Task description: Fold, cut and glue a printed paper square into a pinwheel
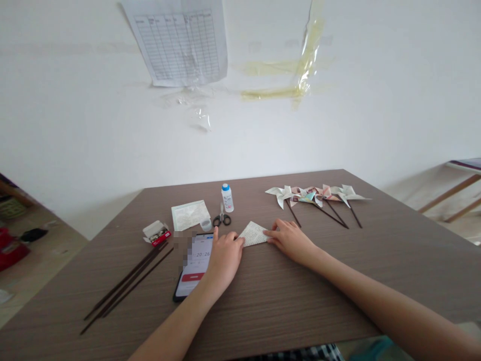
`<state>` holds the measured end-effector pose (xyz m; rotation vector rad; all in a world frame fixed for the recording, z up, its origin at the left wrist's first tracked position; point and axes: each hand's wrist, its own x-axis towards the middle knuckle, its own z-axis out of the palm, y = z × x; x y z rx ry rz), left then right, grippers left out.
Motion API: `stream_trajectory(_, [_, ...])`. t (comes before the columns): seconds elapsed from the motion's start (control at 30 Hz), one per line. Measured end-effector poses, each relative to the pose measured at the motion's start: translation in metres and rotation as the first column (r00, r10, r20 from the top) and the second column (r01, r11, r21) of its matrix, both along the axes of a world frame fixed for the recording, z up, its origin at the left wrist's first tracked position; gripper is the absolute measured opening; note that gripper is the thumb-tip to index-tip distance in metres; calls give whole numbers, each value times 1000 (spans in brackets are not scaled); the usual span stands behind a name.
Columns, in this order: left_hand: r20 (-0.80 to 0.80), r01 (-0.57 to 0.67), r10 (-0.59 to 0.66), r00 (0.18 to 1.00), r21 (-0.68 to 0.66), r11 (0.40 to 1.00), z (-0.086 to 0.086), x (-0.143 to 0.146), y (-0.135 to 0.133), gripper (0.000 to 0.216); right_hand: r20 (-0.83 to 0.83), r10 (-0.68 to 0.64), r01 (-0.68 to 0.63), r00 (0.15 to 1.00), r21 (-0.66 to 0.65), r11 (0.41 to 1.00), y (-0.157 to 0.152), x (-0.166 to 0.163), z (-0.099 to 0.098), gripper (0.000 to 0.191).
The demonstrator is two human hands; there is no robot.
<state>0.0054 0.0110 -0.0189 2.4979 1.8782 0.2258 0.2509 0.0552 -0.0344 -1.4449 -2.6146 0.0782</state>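
A printed sheet of paper folded into a triangle [254,233] lies on the table with its point facing the wall. At its left corner, my left hand [225,253] has thumb and fingertips closed on the edge. The fingers of my right hand [291,239] pinch the opposite corner. Close to my left hand lies a phone [197,265] showing a timer, partly covered by my wrist. Just beyond are black-handled scissors [221,219] and a small white bottle with a blue cap [227,198].
Several paper pinwheels [347,193] on brown sticks lie at the back right. On the left are loose brown sticks [128,286], an opened red-and-white box [157,232], a stack of paper squares [190,214] and a roll of clear tape [205,224]. A wall [112,135] stands behind the table.
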Motion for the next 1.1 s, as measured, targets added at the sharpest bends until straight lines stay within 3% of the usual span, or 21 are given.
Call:
stream_trajectory(0.73, [-25,-22,20,999,-70,997,9,4,1,36,46,-53,54,998,-38,998,-10,-8,14,38])
stream_trajectory(0.97, [-35,-21,17,999,-111,994,19,2,20,28,58,-91,93,994,-36,995,-13,-13,21,36])
stream_trajectory(1.1, [-94,42,-54,994,-125,991,27,1,36,24,73,-110,111,991,-9,994,-13,-18,22,35])
